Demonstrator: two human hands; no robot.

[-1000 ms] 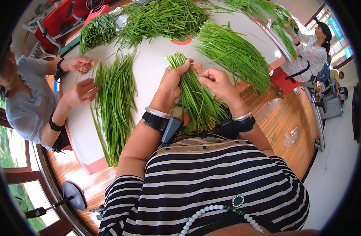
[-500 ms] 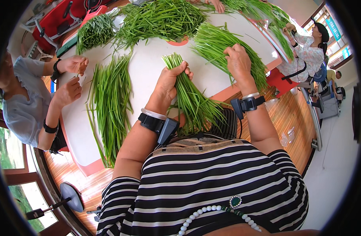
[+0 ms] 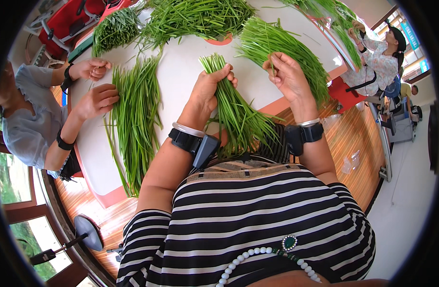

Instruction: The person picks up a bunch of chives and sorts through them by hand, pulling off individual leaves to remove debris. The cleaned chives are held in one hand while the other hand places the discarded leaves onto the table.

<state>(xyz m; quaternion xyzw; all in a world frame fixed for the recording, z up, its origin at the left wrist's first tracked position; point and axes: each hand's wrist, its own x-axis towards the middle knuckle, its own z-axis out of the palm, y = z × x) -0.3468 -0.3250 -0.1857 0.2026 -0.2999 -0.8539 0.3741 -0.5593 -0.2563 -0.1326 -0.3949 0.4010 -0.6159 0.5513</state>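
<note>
By the green pile (image 3: pixel 296 49), the right hand (image 3: pixel 292 79) now pinches a strand (image 3: pixel 272 70); the left hand (image 3: pixel 209 87) still clasps a bunch (image 3: pixel 236 107).

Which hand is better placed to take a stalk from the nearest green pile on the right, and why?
Likely the right hand: it is close to the green pile and seems to pinch only a thin strand; the left hand is farther away, closed around a green bunch.
</note>
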